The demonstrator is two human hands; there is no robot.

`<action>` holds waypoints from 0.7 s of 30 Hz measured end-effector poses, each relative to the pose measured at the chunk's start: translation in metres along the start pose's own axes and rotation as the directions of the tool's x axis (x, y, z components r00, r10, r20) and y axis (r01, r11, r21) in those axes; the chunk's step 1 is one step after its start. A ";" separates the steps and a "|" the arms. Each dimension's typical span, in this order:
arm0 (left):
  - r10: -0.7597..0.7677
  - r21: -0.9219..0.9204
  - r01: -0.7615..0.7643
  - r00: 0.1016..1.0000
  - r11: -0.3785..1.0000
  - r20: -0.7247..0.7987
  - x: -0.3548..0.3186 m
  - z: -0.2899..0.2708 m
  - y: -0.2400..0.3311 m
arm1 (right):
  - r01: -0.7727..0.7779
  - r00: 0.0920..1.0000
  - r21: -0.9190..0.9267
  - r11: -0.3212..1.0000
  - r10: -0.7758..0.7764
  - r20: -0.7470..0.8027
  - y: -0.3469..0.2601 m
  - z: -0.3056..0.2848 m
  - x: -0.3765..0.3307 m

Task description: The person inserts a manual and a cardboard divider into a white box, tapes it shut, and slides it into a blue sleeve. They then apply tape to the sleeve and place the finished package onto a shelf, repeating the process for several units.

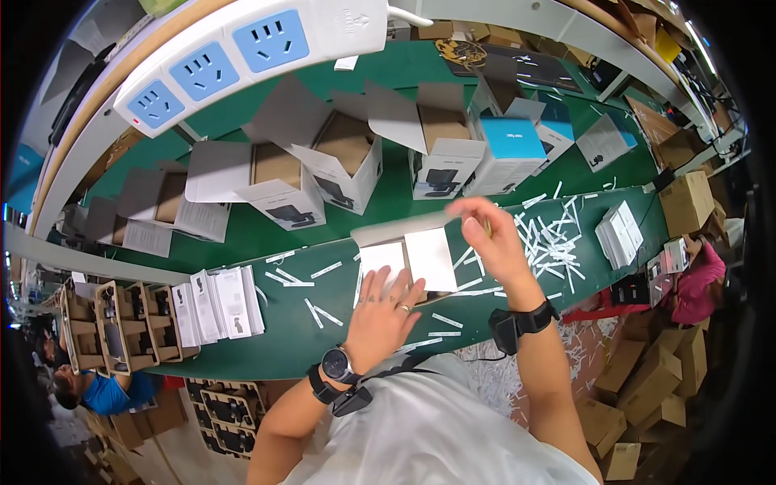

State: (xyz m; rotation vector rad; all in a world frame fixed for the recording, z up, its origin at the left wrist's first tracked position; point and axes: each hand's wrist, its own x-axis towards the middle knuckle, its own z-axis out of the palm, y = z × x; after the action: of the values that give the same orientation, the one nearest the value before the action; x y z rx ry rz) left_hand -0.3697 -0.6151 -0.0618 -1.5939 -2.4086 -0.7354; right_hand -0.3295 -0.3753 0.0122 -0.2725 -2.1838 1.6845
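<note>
A small white carton (431, 263) lies on the green worktable in front of me, its flaps folded out and a strip of brown inside showing between two of them. My left hand (383, 311) rests on its near left flap, palm down with the fingers spread. Raised off the carton's far right corner is my right hand (495, 242), its fingers bent, thumb apart, nothing visible in them. Its fingertips are blurred near the lid edge (404, 229), and whether they touch it is unclear. I wear a watch (338, 365) on my left wrist.
Several open white boxes (283, 198) with brown inserts line the table's back. Paper strips (554, 242) are scattered right; stacked leaflets (218, 305) and brown trays (129, 323) stand left. A white stack (620, 234) sits far right. A power strip (259, 52) hangs overhead. Other people work at both sides.
</note>
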 end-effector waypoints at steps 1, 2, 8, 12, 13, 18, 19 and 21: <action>-0.069 -0.117 0.074 0.997 0.990 0.044 -0.002 -0.004 -0.001 | -0.017 0.994 -0.083 0.996 0.025 0.104 0.001 0.000 0.000; -0.142 -0.225 0.160 0.985 0.961 0.093 -0.004 -0.007 -0.003 | -0.018 0.993 -0.080 0.997 0.027 0.116 -0.002 0.003 -0.007; -0.155 -0.659 0.092 0.987 0.746 -0.038 -0.015 0.009 -0.029 | 0.030 0.997 -0.595 0.803 0.015 0.071 -0.018 0.019 -0.082; -0.319 -0.973 -0.046 0.940 0.227 -0.119 -0.035 0.025 -0.038 | -0.075 0.978 -0.300 0.951 0.128 0.162 -0.011 0.019 -0.089; -0.268 -0.964 -0.140 0.943 0.226 -0.199 -0.031 0.028 -0.046 | -0.057 0.983 -0.326 0.944 0.109 0.144 -0.010 0.020 -0.087; -0.448 -0.929 0.017 0.879 0.369 -0.162 -0.043 0.017 -0.052 | 0.207 0.972 -0.581 0.787 -0.233 0.032 0.036 0.045 -0.098; -0.351 -0.881 0.013 0.920 0.473 -0.175 -0.045 0.013 -0.061 | 0.238 0.955 -0.614 0.753 -0.298 0.004 0.040 0.052 -0.100; -0.291 -0.859 0.025 0.946 0.512 -0.146 -0.046 0.010 -0.066 | 0.278 0.928 -0.641 0.715 -0.372 -0.013 0.046 0.061 -0.100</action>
State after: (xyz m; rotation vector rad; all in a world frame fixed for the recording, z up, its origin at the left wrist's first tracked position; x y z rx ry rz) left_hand -0.4081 -0.6683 -0.1087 -1.3082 -2.0519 -2.2961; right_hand -0.2654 -0.4546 -0.0623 -0.1505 -2.4413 0.6749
